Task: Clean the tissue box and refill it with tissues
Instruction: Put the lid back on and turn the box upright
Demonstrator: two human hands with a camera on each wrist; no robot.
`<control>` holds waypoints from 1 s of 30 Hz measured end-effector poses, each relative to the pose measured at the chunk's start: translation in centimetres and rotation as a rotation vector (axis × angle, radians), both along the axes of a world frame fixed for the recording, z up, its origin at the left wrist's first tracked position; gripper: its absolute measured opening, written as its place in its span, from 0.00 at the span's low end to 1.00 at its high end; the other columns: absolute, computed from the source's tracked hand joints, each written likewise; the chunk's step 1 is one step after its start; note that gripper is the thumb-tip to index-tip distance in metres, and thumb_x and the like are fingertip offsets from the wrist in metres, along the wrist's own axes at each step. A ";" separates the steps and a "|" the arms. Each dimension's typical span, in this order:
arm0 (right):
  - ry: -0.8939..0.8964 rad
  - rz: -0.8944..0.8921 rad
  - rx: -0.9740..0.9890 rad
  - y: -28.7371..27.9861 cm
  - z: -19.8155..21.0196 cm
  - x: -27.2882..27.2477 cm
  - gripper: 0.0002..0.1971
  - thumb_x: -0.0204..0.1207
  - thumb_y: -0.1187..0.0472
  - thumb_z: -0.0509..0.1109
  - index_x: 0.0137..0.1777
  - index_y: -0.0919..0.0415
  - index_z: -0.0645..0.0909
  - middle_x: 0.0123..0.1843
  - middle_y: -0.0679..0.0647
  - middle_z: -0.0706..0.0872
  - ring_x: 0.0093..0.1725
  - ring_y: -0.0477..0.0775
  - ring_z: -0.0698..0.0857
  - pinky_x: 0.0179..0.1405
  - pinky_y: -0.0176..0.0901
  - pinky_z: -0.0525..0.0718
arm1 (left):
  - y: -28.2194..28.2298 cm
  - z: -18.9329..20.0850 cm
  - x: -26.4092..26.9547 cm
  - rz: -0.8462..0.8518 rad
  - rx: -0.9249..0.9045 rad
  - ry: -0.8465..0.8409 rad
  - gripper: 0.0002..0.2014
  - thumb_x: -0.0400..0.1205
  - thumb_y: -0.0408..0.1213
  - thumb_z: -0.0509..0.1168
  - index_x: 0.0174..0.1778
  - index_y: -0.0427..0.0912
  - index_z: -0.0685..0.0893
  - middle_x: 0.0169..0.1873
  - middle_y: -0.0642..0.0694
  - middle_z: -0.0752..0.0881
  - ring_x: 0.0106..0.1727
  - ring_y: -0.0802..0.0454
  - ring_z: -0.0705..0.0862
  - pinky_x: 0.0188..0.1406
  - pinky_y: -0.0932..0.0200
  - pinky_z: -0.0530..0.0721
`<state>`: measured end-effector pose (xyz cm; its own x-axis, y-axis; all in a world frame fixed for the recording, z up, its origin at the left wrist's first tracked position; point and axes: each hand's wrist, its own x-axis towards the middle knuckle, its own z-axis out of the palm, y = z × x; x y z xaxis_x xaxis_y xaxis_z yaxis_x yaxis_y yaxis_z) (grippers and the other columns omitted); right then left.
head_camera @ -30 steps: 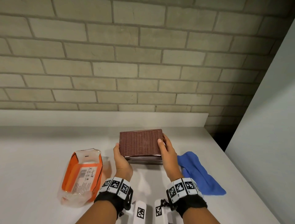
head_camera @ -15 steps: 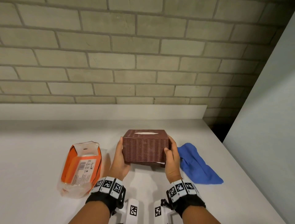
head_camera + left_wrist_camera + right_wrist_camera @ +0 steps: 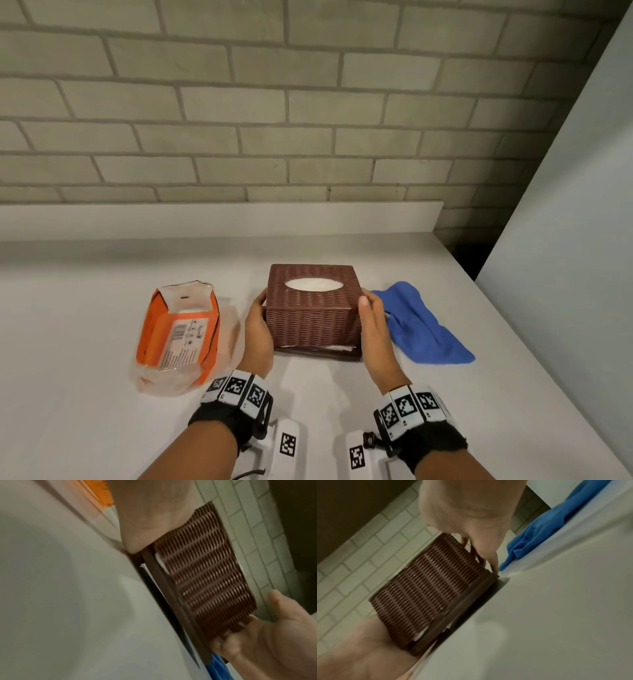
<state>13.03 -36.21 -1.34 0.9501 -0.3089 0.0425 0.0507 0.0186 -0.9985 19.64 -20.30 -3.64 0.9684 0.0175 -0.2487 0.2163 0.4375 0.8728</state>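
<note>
Both hands clasp the brown wicker tissue box [image 3: 313, 308] on the white worktop [image 3: 85, 342], left hand [image 3: 257, 329] and right hand [image 3: 375, 329] gripping opposite sides. White tissue shows in its oval opening. The orange tissue pack [image 3: 180, 337] lies left, its label unreadable; a blue cloth [image 3: 419, 325] lies right.

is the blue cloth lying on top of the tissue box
No, the blue cloth lies flat on the counter to the right of the tissue box, just beyond the right hand.

Bare counter [image 3: 85, 342] lies open in front of and behind the tissue box [image 3: 313, 310]. The orange wrapper [image 3: 178, 334] crowds its left, the blue cloth [image 3: 419, 323] its right; a brick wall [image 3: 239, 102] closes the back.
</note>
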 end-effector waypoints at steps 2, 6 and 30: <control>0.036 -0.062 -0.017 0.2 0.4 -0.2 0.11 0.86 0.53 0.55 0.62 0.57 0.72 0.53 0.46 0.82 0.52 0.41 0.82 0.46 0.30 0.78 | 0.0 0.1 0.0 -0.007 0.034 0.008 0.20 0.87 0.45 0.50 0.62 0.39 0.83 0.43 0.45 0.88 0.44 0.48 0.87 0.38 0.57 0.84; 0.148 -0.103 -0.056 0.6 0.5 -0.2 0.09 0.85 0.53 0.57 0.57 0.57 0.69 0.46 0.45 0.81 0.46 0.42 0.81 0.41 0.33 0.77 | 0.0 1.0 -0.6 -0.070 0.048 0.034 0.19 0.87 0.45 0.50 0.45 0.45 0.85 0.34 0.48 0.88 0.38 0.51 0.85 0.33 0.60 0.81; 0.398 0.012 0.471 -0.6 3.4 -0.1 0.09 0.82 0.55 0.64 0.44 0.55 0.83 0.41 0.53 0.87 0.41 0.53 0.85 0.39 0.48 0.83 | 0.9 5.3 -1.1 -0.368 0.203 0.236 0.12 0.83 0.44 0.60 0.50 0.42 0.84 0.44 0.42 0.88 0.44 0.45 0.86 0.38 0.53 0.81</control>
